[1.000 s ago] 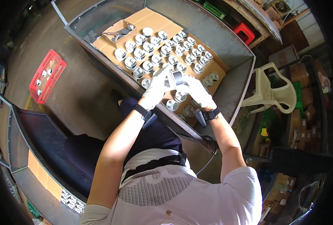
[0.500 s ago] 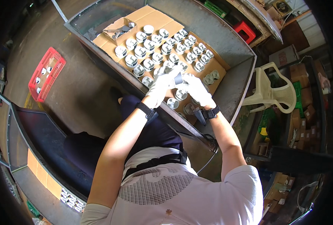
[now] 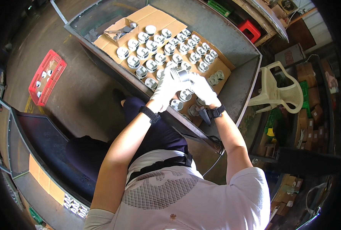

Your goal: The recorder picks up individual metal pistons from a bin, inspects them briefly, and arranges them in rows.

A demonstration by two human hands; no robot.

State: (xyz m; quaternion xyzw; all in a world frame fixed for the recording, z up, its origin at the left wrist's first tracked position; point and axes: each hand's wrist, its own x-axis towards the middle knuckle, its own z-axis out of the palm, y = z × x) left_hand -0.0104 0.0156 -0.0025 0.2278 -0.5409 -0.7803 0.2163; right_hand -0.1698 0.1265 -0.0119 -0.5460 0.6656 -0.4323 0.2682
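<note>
White gloves cover both my hands. My left hand (image 3: 166, 86) is wrapped round a metal piston (image 3: 182, 75) with a dark skirt and ring grooves, held tilted above the bench. On its other side my right hand (image 3: 202, 89) presses its closed fingers against the same piston; the fingertips are partly hidden. Many similar pistons (image 3: 133, 61) stand in rows on cardboard (image 3: 155, 17) beyond my hands. A few more pistons (image 3: 176, 104) are just below and between my wrists.
A small cardboard box (image 3: 120, 30) with dark tools lies at the bench's far left. The bench has a raised metal rim (image 3: 251, 76). On the floor to the left is a red crate (image 3: 47, 76) holding several pistons. A cream plastic chair (image 3: 280, 88) stands to the right.
The piston has turned in my hands, so more of its grooved side shows. Both hands stay close together over the bench, with only a slight shift.
</note>
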